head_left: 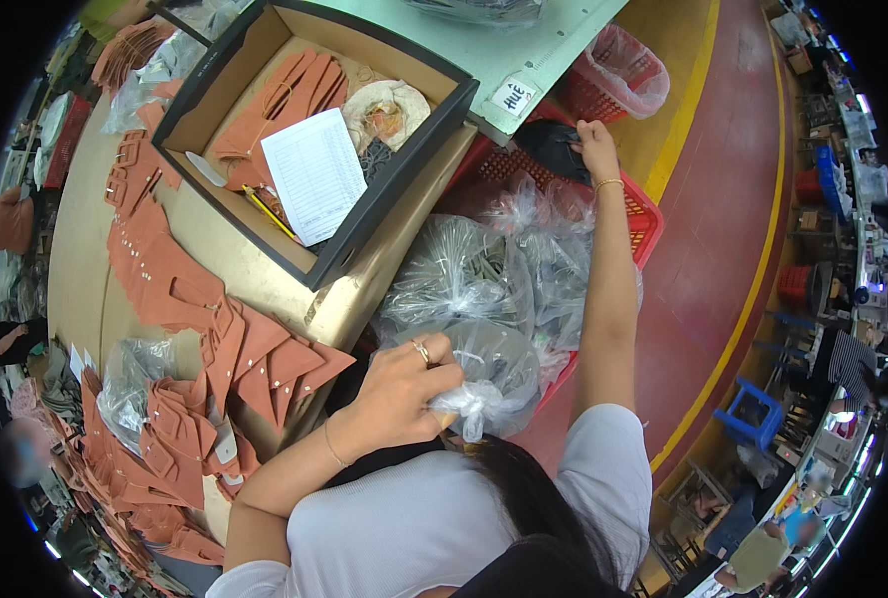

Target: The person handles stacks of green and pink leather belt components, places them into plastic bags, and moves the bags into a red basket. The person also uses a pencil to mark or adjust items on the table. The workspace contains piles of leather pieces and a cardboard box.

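My left hand [404,389] is closed on the gathered, knotted neck of a clear plastic bag [494,359], close to my body. Stretched out ahead to the right, my right hand [597,151] pinches the edge of a black, rounded, soft-looking thing [550,148]; its exact kind is hard to tell. That black thing lies over the far end of a red plastic basket [646,221]. More clear bags [459,269] with greyish contents fill the basket between my two hands.
Left of the basket, a table [80,249] bears brown-orange cut pieces [170,274]. An open black box [339,264] there holds similar pieces, a paper sheet [314,179] and a yellow pencil [270,212]. Beyond stand a pale green tabletop [454,45] and a lined red basket [618,75].
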